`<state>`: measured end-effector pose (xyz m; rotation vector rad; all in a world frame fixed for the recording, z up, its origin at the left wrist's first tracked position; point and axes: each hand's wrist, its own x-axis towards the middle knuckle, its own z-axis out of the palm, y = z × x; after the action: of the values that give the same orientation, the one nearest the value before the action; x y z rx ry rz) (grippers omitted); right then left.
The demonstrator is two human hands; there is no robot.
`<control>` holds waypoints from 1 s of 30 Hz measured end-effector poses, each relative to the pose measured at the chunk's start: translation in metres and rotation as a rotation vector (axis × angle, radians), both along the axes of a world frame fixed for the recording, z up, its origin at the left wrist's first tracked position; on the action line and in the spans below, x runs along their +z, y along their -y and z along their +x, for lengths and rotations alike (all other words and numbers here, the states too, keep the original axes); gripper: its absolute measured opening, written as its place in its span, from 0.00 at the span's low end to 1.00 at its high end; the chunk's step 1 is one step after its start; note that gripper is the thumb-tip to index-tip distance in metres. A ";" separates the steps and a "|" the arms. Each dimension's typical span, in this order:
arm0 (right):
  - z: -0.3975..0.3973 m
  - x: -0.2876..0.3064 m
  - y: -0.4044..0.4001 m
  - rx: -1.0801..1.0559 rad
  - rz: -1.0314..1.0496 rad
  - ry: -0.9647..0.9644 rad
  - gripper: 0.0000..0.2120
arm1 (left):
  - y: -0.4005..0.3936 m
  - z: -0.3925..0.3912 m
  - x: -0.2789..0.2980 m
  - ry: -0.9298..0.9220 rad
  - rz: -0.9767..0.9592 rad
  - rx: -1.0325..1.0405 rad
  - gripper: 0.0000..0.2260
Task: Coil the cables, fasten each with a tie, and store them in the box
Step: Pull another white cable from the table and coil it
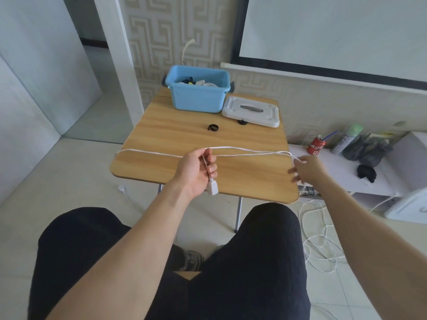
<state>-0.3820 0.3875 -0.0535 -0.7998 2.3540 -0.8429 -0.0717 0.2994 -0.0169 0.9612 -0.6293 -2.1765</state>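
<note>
A long white cable stretches in loops across the near part of the wooden table. My left hand grips it near one end, and its white plug hangs below my fingers. My right hand sits at the table's right edge with fingers spread, the cable's loop running over them. The rest of the cable lies tangled on the floor to the right. Two black ties lie mid-table. The blue box stands at the far edge with coiled cables inside.
The box's white lid lies on the table right of the box. A low white shelf to the right holds a red can, bottles and a black object. My legs are under the near table edge.
</note>
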 end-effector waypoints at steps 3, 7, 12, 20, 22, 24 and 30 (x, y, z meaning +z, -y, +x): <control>0.009 0.006 -0.019 0.125 0.007 -0.057 0.10 | 0.002 0.005 -0.002 -0.065 0.009 0.061 0.12; 0.044 0.026 -0.048 0.359 0.059 0.033 0.12 | 0.007 0.017 -0.004 -0.292 0.097 0.265 0.13; 0.091 0.032 -0.076 0.533 -0.012 0.173 0.17 | 0.017 0.033 -0.005 -0.384 0.118 0.501 0.15; 0.182 0.051 -0.088 0.833 0.166 -0.155 0.15 | 0.006 0.035 -0.008 -0.072 -0.241 0.495 0.10; 0.201 0.068 -0.090 0.905 0.156 -0.104 0.15 | -0.004 0.034 -0.011 0.047 -0.372 0.452 0.10; 0.213 0.083 -0.093 0.950 0.147 -0.040 0.13 | -0.012 0.039 -0.013 0.081 -0.408 0.413 0.12; 0.207 0.097 -0.078 0.585 -0.327 0.020 0.07 | -0.037 0.069 -0.007 0.286 -0.552 -0.194 0.12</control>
<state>-0.1745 0.4656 0.0435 -1.5062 1.8181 -0.9651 -0.0026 0.3361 -0.0238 0.9339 -1.4221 -1.8682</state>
